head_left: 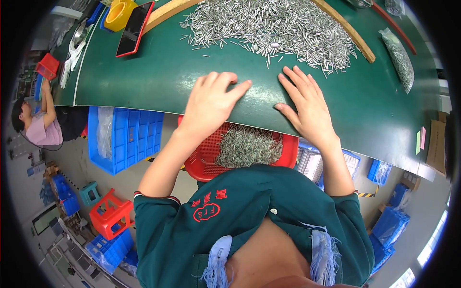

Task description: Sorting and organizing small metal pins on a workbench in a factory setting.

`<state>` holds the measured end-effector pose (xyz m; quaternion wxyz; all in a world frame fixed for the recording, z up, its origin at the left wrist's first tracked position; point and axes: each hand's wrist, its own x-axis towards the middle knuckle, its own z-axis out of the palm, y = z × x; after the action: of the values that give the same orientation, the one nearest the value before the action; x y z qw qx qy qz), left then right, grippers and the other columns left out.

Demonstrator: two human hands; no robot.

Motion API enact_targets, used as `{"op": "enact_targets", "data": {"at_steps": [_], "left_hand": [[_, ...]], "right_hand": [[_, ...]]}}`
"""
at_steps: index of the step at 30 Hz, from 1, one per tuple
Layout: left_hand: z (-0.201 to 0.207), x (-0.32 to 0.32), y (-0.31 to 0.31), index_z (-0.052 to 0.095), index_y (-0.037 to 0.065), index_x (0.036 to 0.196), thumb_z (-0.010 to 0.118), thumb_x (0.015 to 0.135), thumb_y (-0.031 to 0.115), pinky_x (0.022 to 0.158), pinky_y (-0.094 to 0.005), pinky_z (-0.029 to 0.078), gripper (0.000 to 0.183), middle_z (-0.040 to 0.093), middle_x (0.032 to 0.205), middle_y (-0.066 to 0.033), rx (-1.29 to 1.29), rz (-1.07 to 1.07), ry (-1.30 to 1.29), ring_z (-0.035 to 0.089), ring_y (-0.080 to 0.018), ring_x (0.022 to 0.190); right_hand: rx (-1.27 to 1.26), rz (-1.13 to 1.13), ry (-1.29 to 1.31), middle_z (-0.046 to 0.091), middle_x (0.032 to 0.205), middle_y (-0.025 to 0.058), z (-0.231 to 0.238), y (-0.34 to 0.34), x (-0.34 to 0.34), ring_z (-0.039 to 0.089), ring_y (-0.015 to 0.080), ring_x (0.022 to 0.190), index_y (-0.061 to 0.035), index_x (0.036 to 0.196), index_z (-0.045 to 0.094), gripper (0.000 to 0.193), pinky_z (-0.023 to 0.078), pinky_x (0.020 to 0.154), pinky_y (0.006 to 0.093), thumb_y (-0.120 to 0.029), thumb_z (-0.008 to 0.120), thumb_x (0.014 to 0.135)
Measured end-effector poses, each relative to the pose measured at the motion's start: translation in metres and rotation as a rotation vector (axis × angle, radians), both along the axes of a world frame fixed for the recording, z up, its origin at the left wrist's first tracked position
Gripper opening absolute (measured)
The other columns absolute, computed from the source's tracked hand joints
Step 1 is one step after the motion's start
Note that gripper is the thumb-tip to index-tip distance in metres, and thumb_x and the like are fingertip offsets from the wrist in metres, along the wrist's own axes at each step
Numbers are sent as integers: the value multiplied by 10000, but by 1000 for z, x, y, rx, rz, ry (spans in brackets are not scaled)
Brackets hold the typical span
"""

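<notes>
A broad heap of short silver metal pins covers the far middle of the green table. My right hand lies on the tabletop just short of the heap, fingers stretched and thumb apart, holding nothing. To its left, my left hand is over the table with its fingers bent and the thumb held away from them; nothing shows in it. Below the table's near edge, against my body, a red perforated basket holds many more pins. Part of that basket is hidden under the table edge and my left forearm.
Wooden strips border the heap. A phone in a red case and yellow tub lie at far left, a bag of pins at right. Blue crates and a red stool stand left. Another person works there.
</notes>
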<state>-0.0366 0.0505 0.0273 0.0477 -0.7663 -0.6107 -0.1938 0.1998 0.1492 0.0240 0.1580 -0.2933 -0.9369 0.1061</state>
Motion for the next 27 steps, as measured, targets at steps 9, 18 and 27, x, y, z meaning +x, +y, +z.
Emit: {"op": "enact_targets", "data": {"at_steps": [9, 18, 27], "left_hand": [[11, -95, -63, 692, 46, 1152, 657, 913, 186, 873, -434, 468, 280, 650, 1123, -88, -59, 690, 354, 597, -268, 1003], [16, -28, -7, 357, 81, 1530, 599, 941, 438, 1193, -556, 203, 729, 346, 1591, -128, -234, 268, 91, 306, -283, 1482], [2, -58, -68, 380, 3, 1500, 453, 840, 770, 1175, -625, 151, 1014, 324, 1598, -161, -324, 486, 211, 276, -290, 1492]], "right_hand": [[3, 3, -5, 472, 1488, 107, -2, 1, 0, 390, 276, 1429, -60, 1400, 528, 597, 283, 1193, 459, -373, 670, 911], [-10, 94, -109, 315, 1597, 139, 17, 10, -18, 266, 283, 1497, -47, 1524, 344, 809, 186, 1228, 479, -490, 625, 908], [16, 18, -111, 312, 1599, 148, 9, 27, -4, 256, 272, 1503, -30, 1537, 311, 975, 161, 1229, 484, -659, 583, 844]]}}
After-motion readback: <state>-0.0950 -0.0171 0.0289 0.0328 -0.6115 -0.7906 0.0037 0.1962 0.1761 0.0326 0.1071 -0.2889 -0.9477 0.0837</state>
